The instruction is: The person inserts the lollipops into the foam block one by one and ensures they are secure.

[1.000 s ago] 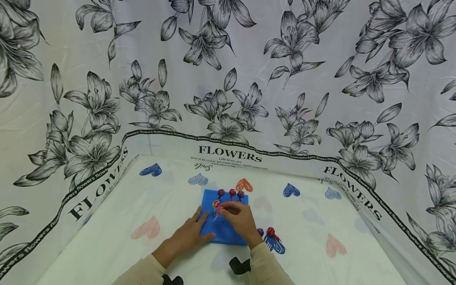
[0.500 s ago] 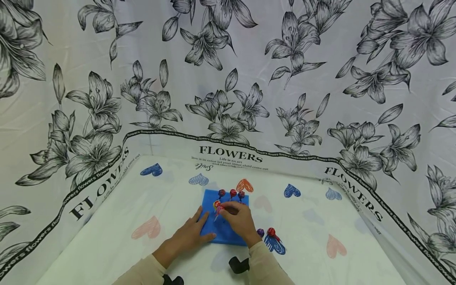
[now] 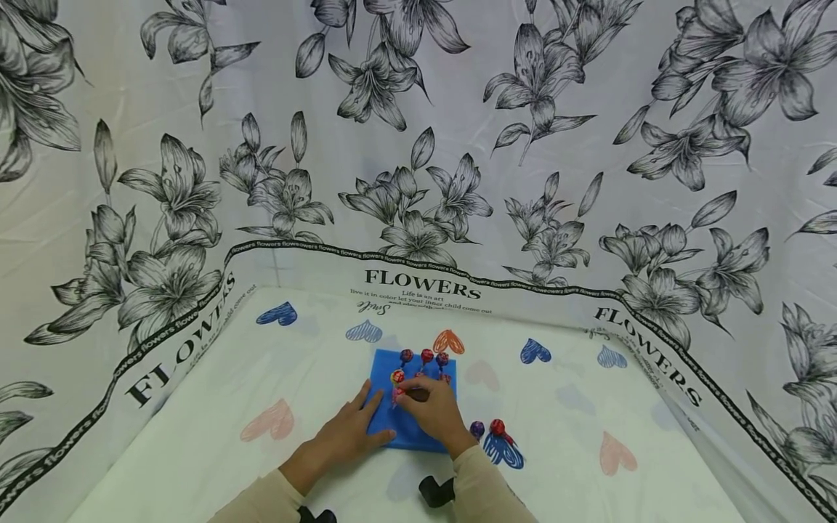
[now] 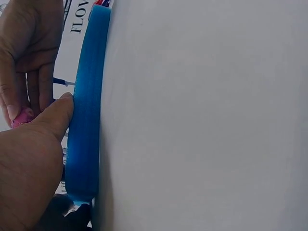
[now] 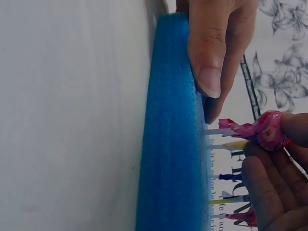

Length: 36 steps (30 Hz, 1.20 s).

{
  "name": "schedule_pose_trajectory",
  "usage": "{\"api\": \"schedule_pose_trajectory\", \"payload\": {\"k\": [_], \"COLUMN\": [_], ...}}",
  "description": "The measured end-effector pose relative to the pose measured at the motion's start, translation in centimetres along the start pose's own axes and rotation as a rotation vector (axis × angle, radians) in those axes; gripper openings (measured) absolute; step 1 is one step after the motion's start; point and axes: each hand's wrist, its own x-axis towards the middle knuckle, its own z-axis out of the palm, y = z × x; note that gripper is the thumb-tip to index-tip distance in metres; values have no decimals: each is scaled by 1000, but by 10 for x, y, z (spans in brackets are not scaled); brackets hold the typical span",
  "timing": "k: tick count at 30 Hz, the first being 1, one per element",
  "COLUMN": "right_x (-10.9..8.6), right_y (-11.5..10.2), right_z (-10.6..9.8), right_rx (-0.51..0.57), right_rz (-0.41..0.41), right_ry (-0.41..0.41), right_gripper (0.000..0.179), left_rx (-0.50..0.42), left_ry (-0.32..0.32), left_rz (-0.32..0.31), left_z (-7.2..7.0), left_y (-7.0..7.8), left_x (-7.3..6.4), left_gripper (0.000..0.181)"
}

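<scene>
A blue foam block [image 3: 412,428] lies on the table with several wrapped lollipops standing on their sticks in it. Along its back edge is a row of three, among them a red lollipop [image 3: 427,355]; a yellow-and-red lollipop [image 3: 397,376] stands nearer. My right hand [image 3: 434,414] pinches a pink-wrapped lollipop [image 5: 269,132] between thumb and fingers. Its white stick meets the block's top face in the right wrist view. My left hand [image 3: 346,428] rests on the block's left side, fingers spread and thumb along the near edge.
To the right of the block, a purple lollipop [image 3: 477,430] and a red-wrapped lollipop [image 3: 497,427] lie on the white tablecloth [image 3: 556,465] printed with hearts. Behind the table hangs a flower-printed curtain [image 3: 458,102].
My right hand has moved slightly toward me over the block with the pink lollipop, uncovering a standing lollipop at the right. My left hand stays in place.
</scene>
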Motion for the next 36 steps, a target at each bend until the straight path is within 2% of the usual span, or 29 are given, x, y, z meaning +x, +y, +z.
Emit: {"api": "schedule_pose_trajectory", "payload": {"k": [5,12,16,25,28,33,36], "right_x": [1,-2,-2,1,-3,-15,-21], "right_y": [-5,-7,-16,-51,-72,-109,-112], "right_z": [-2,-10,-22,-71,-91,-124,-140], "right_rx": [-39,-11,16,122,136,67,23], "right_rz": [51,-30,-33,-79,-95,-140,-160], "right_ry": [-24,-11,14,93,123,190,242], "right_gripper": [16,21,22,19,21,22,22], "left_rx": [-4,-17,-21,-10,-9,-23,-21], "left_ry": [0,1,4,1,5,-4,-15], "left_rz": [-12,14,9,-19,-18,-22,-30], "left_z": [0,5,4,3,3,4,3], "left_y": [0,-5,-4,-3,-3,-3,-3], "left_x": [1,1,1,1,1,1,2], "left_gripper": [86,85,86,87,86,86,87]}}
